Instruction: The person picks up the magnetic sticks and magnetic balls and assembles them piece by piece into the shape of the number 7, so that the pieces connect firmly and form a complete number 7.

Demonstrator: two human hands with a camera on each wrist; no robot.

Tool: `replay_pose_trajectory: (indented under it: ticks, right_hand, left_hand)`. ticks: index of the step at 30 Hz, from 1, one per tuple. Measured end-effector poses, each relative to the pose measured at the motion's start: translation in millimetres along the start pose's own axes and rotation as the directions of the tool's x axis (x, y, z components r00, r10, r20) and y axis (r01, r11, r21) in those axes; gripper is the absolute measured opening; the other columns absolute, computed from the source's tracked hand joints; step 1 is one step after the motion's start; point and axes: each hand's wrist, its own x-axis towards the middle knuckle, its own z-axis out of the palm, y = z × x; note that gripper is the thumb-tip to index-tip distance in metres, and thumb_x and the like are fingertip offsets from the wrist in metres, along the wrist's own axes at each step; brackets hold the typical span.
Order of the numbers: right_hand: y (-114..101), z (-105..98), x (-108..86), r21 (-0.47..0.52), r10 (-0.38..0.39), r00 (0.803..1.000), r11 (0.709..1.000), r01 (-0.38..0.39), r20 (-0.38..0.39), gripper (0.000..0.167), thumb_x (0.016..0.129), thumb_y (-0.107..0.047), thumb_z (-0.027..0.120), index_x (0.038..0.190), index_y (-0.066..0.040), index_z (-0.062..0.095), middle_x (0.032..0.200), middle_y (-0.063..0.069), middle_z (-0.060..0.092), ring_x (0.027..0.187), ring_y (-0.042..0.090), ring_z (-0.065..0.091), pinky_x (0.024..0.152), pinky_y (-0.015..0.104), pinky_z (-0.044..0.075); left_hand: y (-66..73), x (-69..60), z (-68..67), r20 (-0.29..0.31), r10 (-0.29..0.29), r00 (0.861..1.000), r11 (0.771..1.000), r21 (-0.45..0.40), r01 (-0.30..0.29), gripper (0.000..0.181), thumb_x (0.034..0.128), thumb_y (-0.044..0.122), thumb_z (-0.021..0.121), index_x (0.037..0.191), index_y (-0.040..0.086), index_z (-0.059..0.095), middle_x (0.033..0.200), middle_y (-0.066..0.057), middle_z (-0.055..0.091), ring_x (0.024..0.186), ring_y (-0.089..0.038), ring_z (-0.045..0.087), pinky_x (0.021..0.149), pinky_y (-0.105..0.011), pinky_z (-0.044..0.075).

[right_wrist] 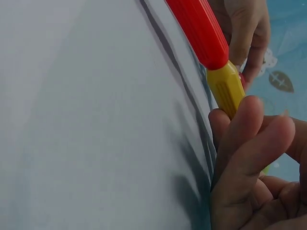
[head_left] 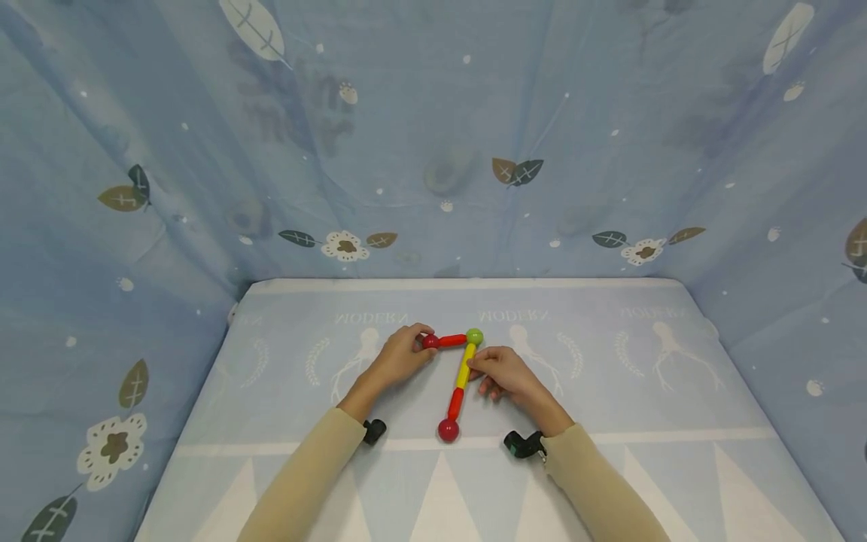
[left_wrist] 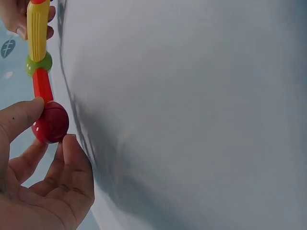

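A joined toy piece of rods and balls is held between both hands. My left hand (head_left: 401,355) pinches the dark red ball (left_wrist: 51,123) at one end, thumb on one side and fingertips on the other. From that ball a short red rod (head_left: 452,340) runs to a green ball (head_left: 475,336). At the green ball the piece bends into a yellow rod (head_left: 465,367), which my right hand (head_left: 504,373) pinches. A second red rod (right_wrist: 204,36) continues from the yellow one, ending in a red ball (head_left: 448,430) nearest me.
A pale patterned cloth (head_left: 284,482) covers the table. Blue printed fabric (head_left: 433,135) hangs behind and along both sides. Black wrist devices, one near the left sleeve (head_left: 375,431) and one near the right (head_left: 524,444), sit below the hands.
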Motion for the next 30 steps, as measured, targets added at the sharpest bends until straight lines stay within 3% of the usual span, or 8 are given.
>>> replay_pose_trajectory:
  ticks: [8, 22, 30]
  right_hand:
    - [-4, -14, 7.8, -0.027, 0.011, 1.000, 1.000, -0.012, -0.019, 0.025, 0.098, -0.018, 0.065, 0.108, 0.005, 0.066, 0.087, 0.013, 0.070, 0.050, 0.013, 0.060, 0.044, 0.025, 0.047]
    - [7, -16, 11.1, -0.039, 0.011, 0.999, 0.999, -0.012, -0.031, 0.027, 0.097, -0.024, 0.066, 0.102, 0.003, 0.068, 0.087, 0.011, 0.071, 0.048, 0.014, 0.061, 0.041, 0.024, 0.044]
    - [8, -17, 11.3, -0.029, 0.019, 1.000, 0.999, -0.020, -0.025, 0.029, 0.097, -0.025, 0.067, 0.102, 0.004, 0.068, 0.088, 0.012, 0.072, 0.049, 0.015, 0.062, 0.042, 0.024, 0.046]
  left_hand:
    - [5.7, 16.1, 6.0, 0.011, -0.039, 0.999, 0.999, -0.010, 0.040, 0.039, 0.0929, 0.019, 0.073, 0.128, 0.008, 0.063, 0.109, -0.007, 0.063, 0.089, -0.019, 0.056, 0.077, -0.034, 0.050]
    - [7.7, 18.6, 10.5, 0.040, -0.099, 0.994, 0.995, -0.010, 0.099, 0.039, 0.0942, 0.023, 0.072, 0.130, 0.012, 0.061, 0.119, -0.009, 0.061, 0.097, -0.021, 0.057, 0.086, -0.037, 0.052]
    - [6.1, 19.4, 11.0, 0.037, -0.087, 0.995, 0.996, 0.004, 0.087, 0.040, 0.0945, 0.023, 0.072, 0.132, 0.012, 0.060, 0.119, -0.010, 0.060, 0.096, -0.022, 0.056, 0.086, -0.038, 0.051]
